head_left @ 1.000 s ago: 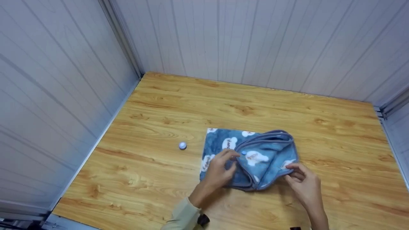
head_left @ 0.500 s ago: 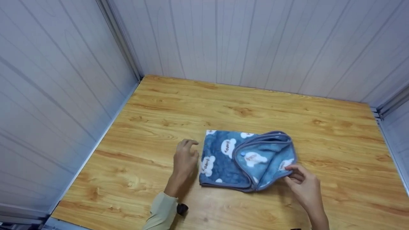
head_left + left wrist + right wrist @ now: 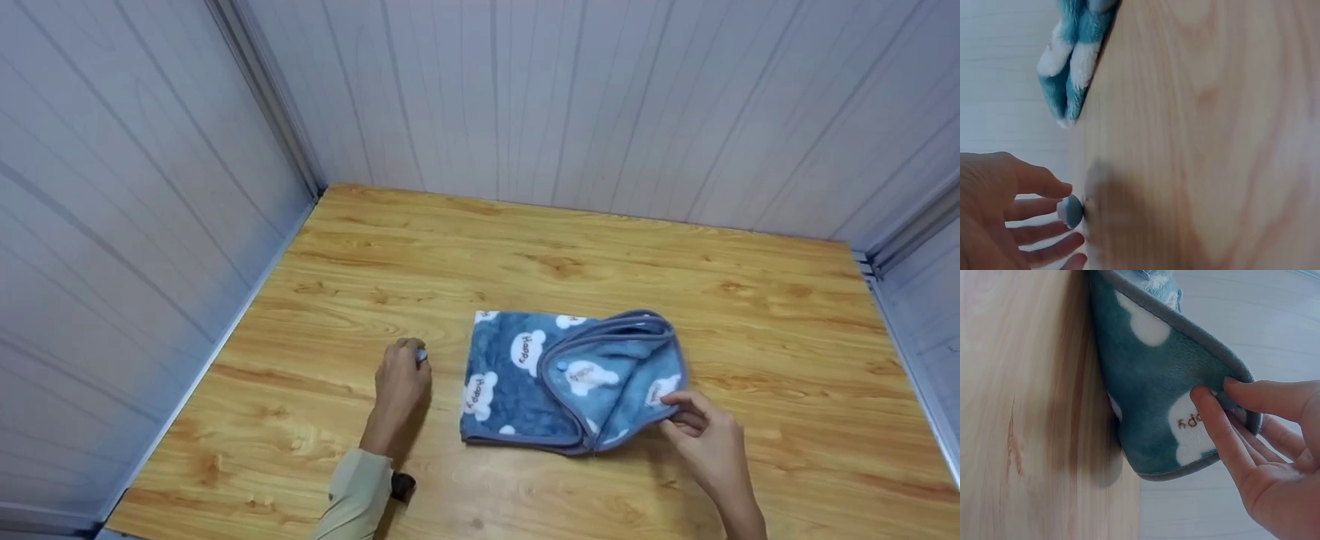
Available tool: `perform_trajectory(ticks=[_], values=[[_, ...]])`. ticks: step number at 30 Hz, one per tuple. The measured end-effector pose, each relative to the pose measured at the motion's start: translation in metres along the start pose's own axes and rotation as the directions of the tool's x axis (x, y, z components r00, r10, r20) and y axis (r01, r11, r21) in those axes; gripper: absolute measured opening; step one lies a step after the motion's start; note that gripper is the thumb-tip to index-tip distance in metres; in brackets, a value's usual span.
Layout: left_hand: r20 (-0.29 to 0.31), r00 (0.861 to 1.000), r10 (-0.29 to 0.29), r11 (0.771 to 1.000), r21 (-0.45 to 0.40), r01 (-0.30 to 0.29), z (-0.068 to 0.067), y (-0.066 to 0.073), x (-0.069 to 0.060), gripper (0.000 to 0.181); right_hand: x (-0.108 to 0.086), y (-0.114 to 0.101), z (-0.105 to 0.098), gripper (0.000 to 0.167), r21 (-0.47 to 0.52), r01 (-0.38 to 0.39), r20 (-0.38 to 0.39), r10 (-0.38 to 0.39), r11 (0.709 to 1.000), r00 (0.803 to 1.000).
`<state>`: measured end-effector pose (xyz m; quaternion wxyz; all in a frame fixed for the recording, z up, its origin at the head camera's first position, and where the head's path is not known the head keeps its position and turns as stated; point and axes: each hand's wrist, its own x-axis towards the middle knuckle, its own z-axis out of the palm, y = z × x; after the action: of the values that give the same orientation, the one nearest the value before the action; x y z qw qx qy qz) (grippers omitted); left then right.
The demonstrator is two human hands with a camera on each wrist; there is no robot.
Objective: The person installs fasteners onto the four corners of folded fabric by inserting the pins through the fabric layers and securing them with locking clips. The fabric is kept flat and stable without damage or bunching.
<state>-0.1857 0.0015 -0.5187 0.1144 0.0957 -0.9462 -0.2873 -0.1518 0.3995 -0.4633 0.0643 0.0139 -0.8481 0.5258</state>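
Note:
A folded blue fleece cloth (image 3: 502,405) with white cloud shapes and "Happy" lettering lies on the table. Its lighter right part is folded over and carries a small blue snap button (image 3: 562,366). My right hand (image 3: 705,442) pinches the cloth's right edge between thumb and fingers; the right wrist view shows this edge lifted off the wood. Left of the cloth, my left hand (image 3: 401,379) has thumb and fingers around a small round blue-grey knob-like piece (image 3: 1071,211), which appears to sit on the table.
The wood-patterned table (image 3: 585,262) is bounded by a pale panelled wall (image 3: 562,97) at the back and another panel (image 3: 112,225) on the left. A dark wrist-worn piece (image 3: 403,487) is on my left arm.
My left hand has left the cloth and moved left to the small round piece, with its fingers now around it. My right hand keeps its pinch on the cloth's edge.

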Motion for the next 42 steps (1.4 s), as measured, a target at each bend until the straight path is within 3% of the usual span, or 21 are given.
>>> perform_trajectory(ticks=[8, 18, 21, 24, 27, 34, 38, 42], values=[[0.041, 0.999, 0.03, 0.988, -0.15, -0.023, 0.0, -0.002, -0.003, 0.014, -0.001, 0.003, 0.001, 0.03, 0.001, -0.018, 0.013, 0.018, 1.0, 1.0], [-0.009, 1.0, -0.022, 0.98, -0.2, 0.019, 0.001, 0.006, -0.009, 0.018, -0.003, 0.0, 0.002, 0.029, 0.045, 0.025, -0.004, -0.025, 0.999, 1.0], [-0.03, 1.0, 0.004, 0.972, -0.237, -0.011, 0.001, 0.009, -0.01, 0.02, -0.004, 0.001, 0.003, 0.029, 0.062, 0.037, -0.001, -0.037, 0.997, 0.999], [-0.058, 0.996, 0.07, 0.959, -0.27, -0.083, 0.001, 0.013, -0.011, 0.023, -0.004, 0.002, 0.003, 0.03, 0.067, 0.051, 0.002, -0.051, 0.996, 0.999], [-0.078, 0.987, 0.141, 0.935, -0.317, -0.159, 0.0, 0.02, -0.012, 0.028, -0.004, 0.003, 0.003, 0.03, 0.064, 0.053, -0.006, -0.053, 0.997, 0.999], [-0.073, 0.962, 0.263, 0.849, -0.455, -0.267, 0.002, 0.044, -0.018, 0.032, -0.003, 0.002, 0.003, 0.029, 0.034, 0.04, -0.007, -0.04, 0.999, 0.999], [-0.072, 0.94, 0.335, 0.809, -0.49, -0.325, 0.006, 0.06, -0.022, 0.03, -0.003, 0.0, 0.002, 0.029, 0.042, 0.038, 0.008, -0.038, 0.998, 0.999], [-0.035, 0.928, 0.372, 0.794, -0.505, -0.338, 0.01, 0.076, -0.027, 0.028, -0.003, 0.0, 0.002, 0.029, 0.058, 0.038, 0.013, -0.039, 0.998, 0.999]])
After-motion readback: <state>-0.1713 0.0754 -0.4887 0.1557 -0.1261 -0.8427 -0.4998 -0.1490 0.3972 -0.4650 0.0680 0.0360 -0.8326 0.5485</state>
